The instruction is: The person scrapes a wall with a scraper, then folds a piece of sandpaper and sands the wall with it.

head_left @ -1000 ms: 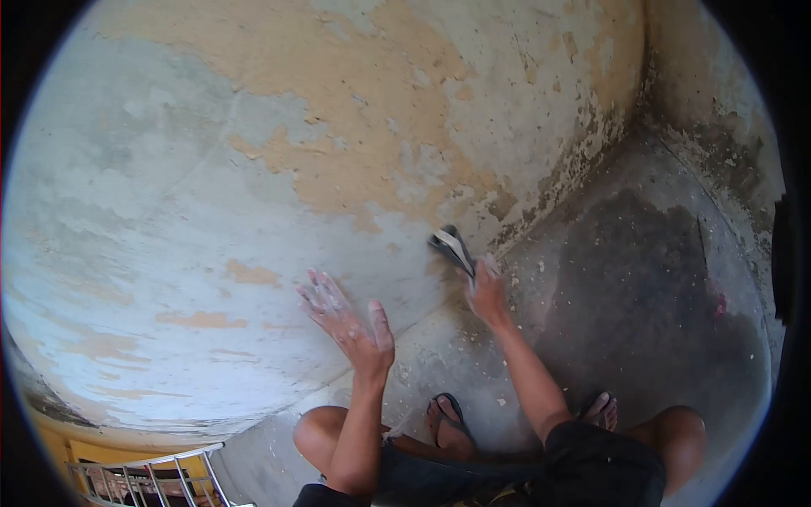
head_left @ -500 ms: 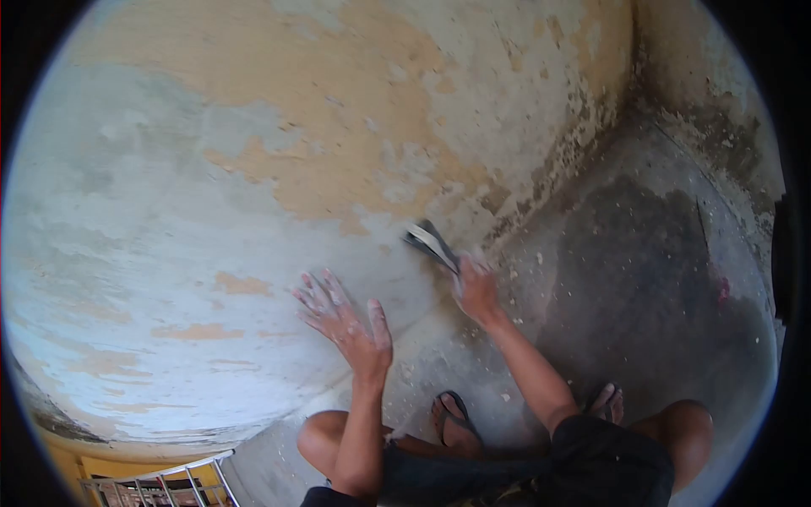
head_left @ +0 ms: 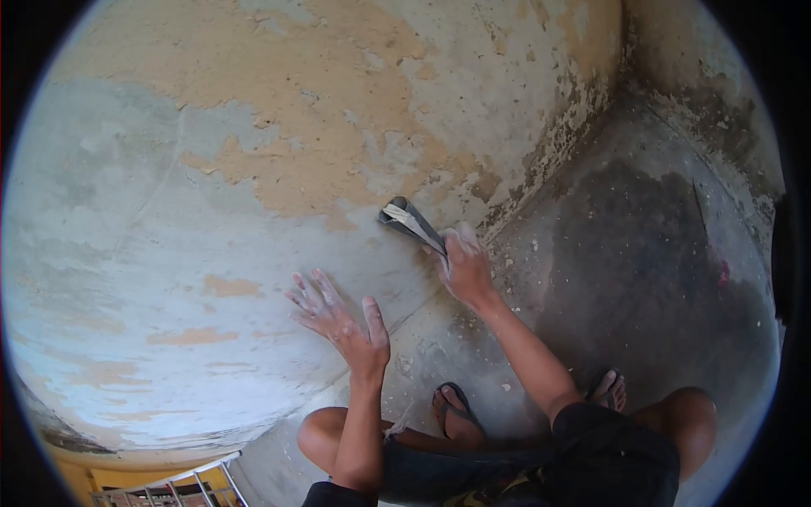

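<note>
My right hand (head_left: 465, 266) grips one end of a folded sheet of sandpaper (head_left: 411, 223), dark grey outside and whitish inside. Its far end lies over the lower wall (head_left: 279, 241), where worn white paint meets a tan bare patch. Lower and to the left, my left hand (head_left: 345, 328) has its fingers spread and holds nothing; the fingertips overlap the white part of the wall. Pale dust coats the fingers of both hands.
A concrete floor (head_left: 541, 338) with a dark damp stain (head_left: 634, 253) stretches right to a wall corner. My sandalled feet (head_left: 456, 412) are on it, below bent knees. Part of a metal ladder (head_left: 182, 483) shows at the bottom left.
My right hand has moved up and left along the wall with the sandpaper. My left hand keeps nearly the same place, fingers still spread. The view has shifted slightly.
</note>
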`<state>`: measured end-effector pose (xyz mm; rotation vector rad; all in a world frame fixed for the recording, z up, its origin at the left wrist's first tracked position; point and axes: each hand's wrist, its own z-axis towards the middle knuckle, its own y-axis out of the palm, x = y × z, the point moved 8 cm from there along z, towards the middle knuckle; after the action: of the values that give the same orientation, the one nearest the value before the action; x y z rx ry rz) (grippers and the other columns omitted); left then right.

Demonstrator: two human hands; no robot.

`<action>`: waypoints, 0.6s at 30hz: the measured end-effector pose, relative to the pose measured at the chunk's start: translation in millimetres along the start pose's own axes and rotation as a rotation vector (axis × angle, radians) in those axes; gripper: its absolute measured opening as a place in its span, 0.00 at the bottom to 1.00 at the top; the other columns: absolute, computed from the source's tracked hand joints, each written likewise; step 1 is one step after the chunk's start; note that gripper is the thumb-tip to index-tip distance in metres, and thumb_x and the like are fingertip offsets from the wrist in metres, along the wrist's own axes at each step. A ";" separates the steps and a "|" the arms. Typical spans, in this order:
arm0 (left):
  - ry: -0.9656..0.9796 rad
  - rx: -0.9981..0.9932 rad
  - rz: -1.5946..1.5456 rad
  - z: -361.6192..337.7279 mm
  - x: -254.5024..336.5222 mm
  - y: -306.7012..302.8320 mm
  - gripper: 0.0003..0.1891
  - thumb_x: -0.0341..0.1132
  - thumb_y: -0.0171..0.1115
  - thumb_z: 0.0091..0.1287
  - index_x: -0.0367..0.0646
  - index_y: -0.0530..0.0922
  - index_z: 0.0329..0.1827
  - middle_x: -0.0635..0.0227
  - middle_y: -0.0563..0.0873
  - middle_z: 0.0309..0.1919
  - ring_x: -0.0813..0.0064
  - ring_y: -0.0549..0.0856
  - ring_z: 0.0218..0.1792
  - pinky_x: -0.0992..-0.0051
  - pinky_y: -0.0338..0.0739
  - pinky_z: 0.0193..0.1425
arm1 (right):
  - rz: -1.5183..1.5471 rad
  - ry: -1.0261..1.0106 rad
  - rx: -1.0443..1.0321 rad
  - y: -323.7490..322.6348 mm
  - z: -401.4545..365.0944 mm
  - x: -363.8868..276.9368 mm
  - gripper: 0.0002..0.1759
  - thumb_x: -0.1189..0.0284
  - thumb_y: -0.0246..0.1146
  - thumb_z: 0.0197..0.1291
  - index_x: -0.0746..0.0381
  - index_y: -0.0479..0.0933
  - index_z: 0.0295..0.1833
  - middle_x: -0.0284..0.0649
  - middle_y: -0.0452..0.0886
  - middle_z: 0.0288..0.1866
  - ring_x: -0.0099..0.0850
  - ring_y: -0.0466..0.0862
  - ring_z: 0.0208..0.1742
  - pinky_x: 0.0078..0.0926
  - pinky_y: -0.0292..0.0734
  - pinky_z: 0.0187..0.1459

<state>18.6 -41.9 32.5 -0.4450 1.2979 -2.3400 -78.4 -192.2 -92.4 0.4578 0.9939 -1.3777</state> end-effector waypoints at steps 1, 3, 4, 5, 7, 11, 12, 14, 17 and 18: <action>0.009 0.007 0.000 0.3 0.4 -1.0 0.41 0.55 0.48 0.74 0.39 0.48 0.82 0.47 0.44 0.81 0.44 0.36 0.81 0.39 0.25 0.76 | 0.001 -0.004 0.011 4.3 -6.8 7.1 0.12 0.69 0.69 0.57 0.62 0.72 0.38 0.48 0.79 0.33 0.53 0.79 0.40 0.49 0.76 0.38; -0.002 0.035 0.008 2.9 -1.3 -4.2 0.41 0.54 0.48 0.74 0.39 0.48 0.82 0.47 0.43 0.81 0.44 0.35 0.81 0.40 0.25 0.76 | -0.076 0.008 0.034 21.1 -27.8 36.7 0.13 0.69 0.69 0.57 0.62 0.72 0.38 0.46 0.80 0.34 0.52 0.79 0.41 0.49 0.76 0.38; 0.001 0.050 0.011 3.2 -0.3 -6.9 0.41 0.54 0.48 0.74 0.39 0.48 0.82 0.47 0.43 0.81 0.44 0.35 0.81 0.40 0.25 0.76 | -0.070 -0.004 0.042 19.7 -37.9 43.8 0.13 0.69 0.69 0.57 0.62 0.72 0.38 0.46 0.80 0.34 0.52 0.79 0.41 0.49 0.76 0.38; -0.010 0.057 0.013 2.4 -0.7 -8.8 0.41 0.54 0.48 0.74 0.39 0.48 0.82 0.48 0.43 0.81 0.44 0.35 0.81 0.40 0.25 0.76 | -0.082 0.033 0.000 21.8 -50.4 54.3 0.12 0.69 0.69 0.57 0.62 0.72 0.38 0.46 0.80 0.34 0.52 0.79 0.41 0.49 0.76 0.38; -0.017 0.064 0.025 11.1 -3.1 -7.4 0.41 0.54 0.48 0.74 0.40 0.48 0.82 0.48 0.43 0.81 0.44 0.35 0.81 0.40 0.25 0.76 | -0.084 0.074 -0.040 28.6 -39.4 53.2 0.12 0.68 0.69 0.57 0.62 0.72 0.38 0.46 0.80 0.35 0.51 0.79 0.41 0.49 0.76 0.38; 0.003 0.062 0.002 2.2 -3.4 -7.2 0.41 0.54 0.48 0.74 0.39 0.47 0.82 0.48 0.43 0.81 0.44 0.36 0.81 0.41 0.25 0.77 | -0.059 0.066 -0.057 18.5 -15.7 21.7 0.12 0.70 0.68 0.58 0.63 0.72 0.40 0.49 0.80 0.35 0.55 0.79 0.41 0.51 0.74 0.39; 0.003 0.063 0.017 2.0 -4.0 -8.3 0.41 0.54 0.48 0.74 0.39 0.47 0.82 0.47 0.44 0.81 0.44 0.36 0.81 0.41 0.25 0.77 | -0.005 0.005 -0.029 12.5 -9.7 10.1 0.11 0.71 0.67 0.59 0.64 0.72 0.42 0.52 0.80 0.35 0.58 0.78 0.41 0.53 0.73 0.41; 0.010 0.088 0.010 5.3 -3.9 -11.0 0.40 0.53 0.48 0.74 0.39 0.47 0.82 0.48 0.44 0.81 0.45 0.36 0.81 0.41 0.24 0.77 | -0.027 0.021 -0.001 23.2 -26.6 32.6 0.11 0.71 0.67 0.59 0.64 0.72 0.41 0.52 0.80 0.35 0.58 0.78 0.41 0.53 0.73 0.41; 0.009 0.120 -0.001 2.4 -4.0 -16.1 0.40 0.52 0.48 0.74 0.39 0.47 0.82 0.48 0.43 0.82 0.45 0.36 0.81 0.42 0.24 0.77 | -0.050 0.081 -0.037 29.5 -56.0 59.8 0.11 0.71 0.67 0.60 0.63 0.73 0.41 0.51 0.81 0.35 0.57 0.79 0.41 0.53 0.73 0.41; 0.017 0.127 -0.008 6.3 -5.3 -14.7 0.40 0.52 0.48 0.74 0.39 0.47 0.82 0.49 0.43 0.82 0.45 0.36 0.81 0.43 0.24 0.77 | -0.055 0.128 -0.087 37.0 -56.4 66.9 0.10 0.71 0.66 0.60 0.63 0.73 0.41 0.51 0.81 0.35 0.57 0.79 0.42 0.53 0.73 0.42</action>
<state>22.9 -36.8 48.0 -0.3911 1.1481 -2.4207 -68.3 -180.9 -186.1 0.4611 1.1737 -1.3619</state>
